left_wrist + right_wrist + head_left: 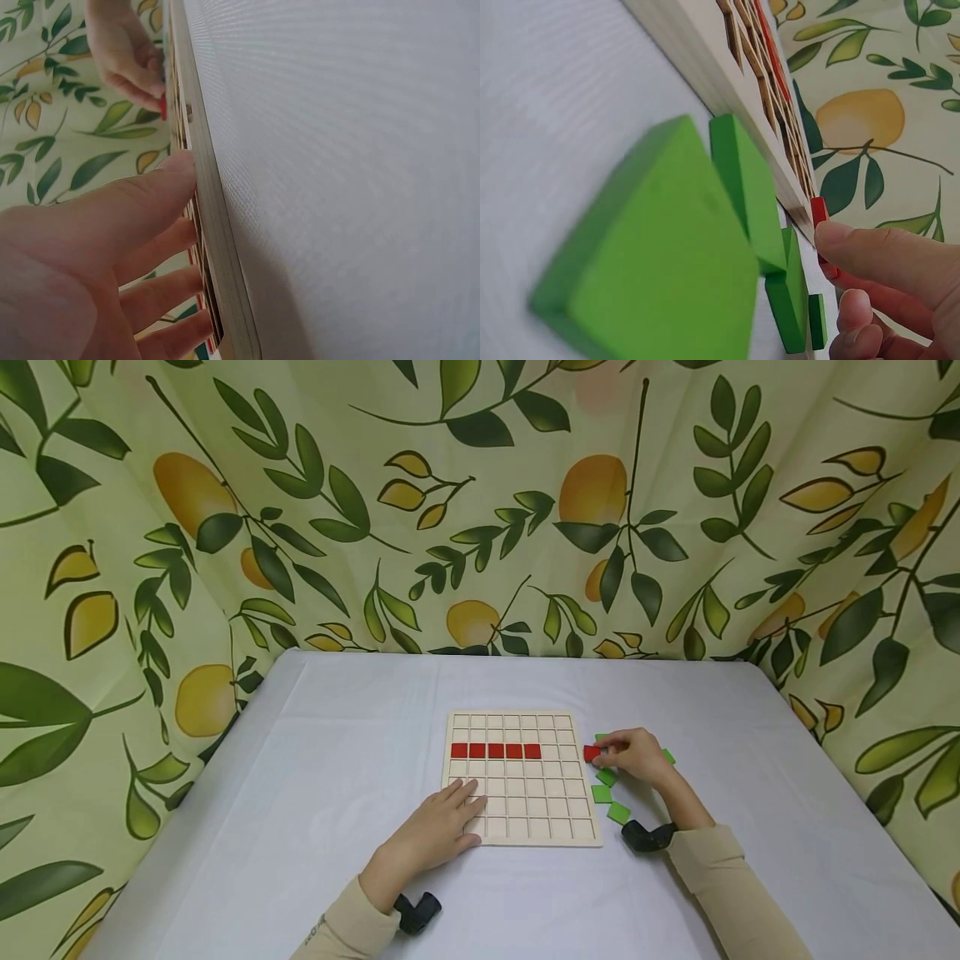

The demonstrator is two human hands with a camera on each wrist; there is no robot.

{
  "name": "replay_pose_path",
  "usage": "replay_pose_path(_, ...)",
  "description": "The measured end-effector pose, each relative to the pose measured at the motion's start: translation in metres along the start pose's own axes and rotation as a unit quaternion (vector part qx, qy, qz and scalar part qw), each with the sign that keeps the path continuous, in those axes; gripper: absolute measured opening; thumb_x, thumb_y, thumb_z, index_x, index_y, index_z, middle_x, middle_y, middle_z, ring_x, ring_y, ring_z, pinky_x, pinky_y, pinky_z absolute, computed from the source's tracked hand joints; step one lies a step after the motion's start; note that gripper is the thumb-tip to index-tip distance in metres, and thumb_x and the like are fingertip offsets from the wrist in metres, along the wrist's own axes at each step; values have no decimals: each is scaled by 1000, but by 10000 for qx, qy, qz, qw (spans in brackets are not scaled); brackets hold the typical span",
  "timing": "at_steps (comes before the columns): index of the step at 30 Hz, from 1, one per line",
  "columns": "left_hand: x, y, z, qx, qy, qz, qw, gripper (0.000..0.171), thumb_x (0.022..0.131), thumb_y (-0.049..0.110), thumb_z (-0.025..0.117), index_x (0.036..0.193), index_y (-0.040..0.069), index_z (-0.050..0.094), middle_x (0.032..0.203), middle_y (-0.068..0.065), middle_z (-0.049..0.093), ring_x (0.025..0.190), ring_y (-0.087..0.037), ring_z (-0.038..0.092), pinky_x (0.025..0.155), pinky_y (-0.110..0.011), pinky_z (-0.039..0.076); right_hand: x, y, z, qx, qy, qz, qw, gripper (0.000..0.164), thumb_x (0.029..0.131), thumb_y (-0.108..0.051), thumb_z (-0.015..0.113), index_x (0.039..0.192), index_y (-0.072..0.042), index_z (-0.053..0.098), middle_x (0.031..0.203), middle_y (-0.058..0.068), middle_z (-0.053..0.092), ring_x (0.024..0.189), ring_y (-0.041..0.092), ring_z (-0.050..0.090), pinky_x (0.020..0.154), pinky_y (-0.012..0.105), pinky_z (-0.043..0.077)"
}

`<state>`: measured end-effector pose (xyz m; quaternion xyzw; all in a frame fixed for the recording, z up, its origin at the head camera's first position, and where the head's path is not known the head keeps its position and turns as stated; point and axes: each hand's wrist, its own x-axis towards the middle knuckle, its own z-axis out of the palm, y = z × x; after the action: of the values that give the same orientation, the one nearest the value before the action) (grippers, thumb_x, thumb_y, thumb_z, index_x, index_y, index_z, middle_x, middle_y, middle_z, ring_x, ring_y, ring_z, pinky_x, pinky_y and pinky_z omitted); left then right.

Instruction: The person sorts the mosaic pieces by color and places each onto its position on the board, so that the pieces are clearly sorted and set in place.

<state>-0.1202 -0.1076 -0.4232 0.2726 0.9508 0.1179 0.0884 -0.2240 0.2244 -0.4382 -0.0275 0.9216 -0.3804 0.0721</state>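
Nearest me, I have the left hand (433, 832), its fingers spread and released over the lower left of the board (540, 841), thumb at the near edge. The board is pale, thin wood, gridded into shallow square cells. Off its right side I see loose green tiles (602, 794), smooth flat squares with thick edges, lying at odd angles on the table (337, 752) under a white woven cloth (750, 735). A little farther, the right hand (636, 754) pinches a red tile (592, 753) between thumb and fingers, by the board's right edge; whether they touch, I can't tell. The tile is square, so it has no long axis. It lies left of the knuckles, about level with the five red tiles (497, 750), two cells between. Farthest back hangs a soft leaf-and-fruit curtain (472, 622).
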Motion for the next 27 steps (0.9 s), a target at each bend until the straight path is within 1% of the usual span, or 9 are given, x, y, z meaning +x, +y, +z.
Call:
replay_pose_path(12, 0, 0, 0, 96, 6, 35, 9999, 54, 92, 31, 63, 140, 9, 50, 153, -14, 41, 143, -35, 38, 112, -51, 41, 0, -1, 1, -35, 37, -182, 9998, 31, 79, -10, 76, 103, 8, 70, 68, -1, 52, 67, 13, 43, 54, 20, 33)
replay_pose_path(21, 0, -1, 1, 98, 38, 73, 9999, 53, 92, 31, 62, 139, 9, 51, 153, -14, 42, 143, -35, 38, 112, -51, 41, 1, -2, 2, 42, 8, -212, 9998, 31, 79, -10, 76, 104, 8, 70, 68, -2, 53, 64, 10, 43, 53, 19, 34)
replay_pose_path(27, 1, -1, 2, 98, 28, 63, 9999, 54, 92, 31, 62, 140, 9, 50, 153, -13, 42, 143, -35, 38, 111, -51, 42, 1, -5, 4, 59, -33, -236, 9997, 30, 79, -9, 75, 103, 7, 70, 69, 0, 54, 64, 10, 43, 53, 19, 34)
